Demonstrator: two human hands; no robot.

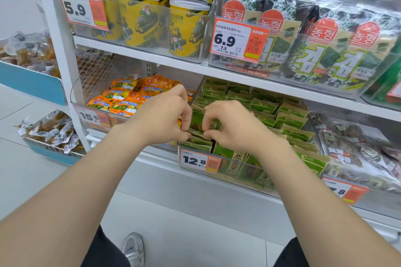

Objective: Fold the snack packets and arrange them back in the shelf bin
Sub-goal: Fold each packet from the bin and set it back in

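Note:
A clear shelf bin [245, 171] with a 12.8 price tag holds several green and tan snack packets [288, 119] standing in rows. Both hands are at its front left corner. My left hand [160, 117] and my right hand [230, 123] pinch the same green packet [198, 120] between curled fingers and thumbs, just above the front row. The packet's lower part is hidden behind my fingers and the packets in front.
Left of the bin lies a bin of orange snack packets [128, 97]. Dark packets in clear wrap [355, 151] fill the bin at right. The shelf above carries yellow tubs [141, 19] and seaweed packs [338, 50]. My shoe [134, 249] stands on the white floor below.

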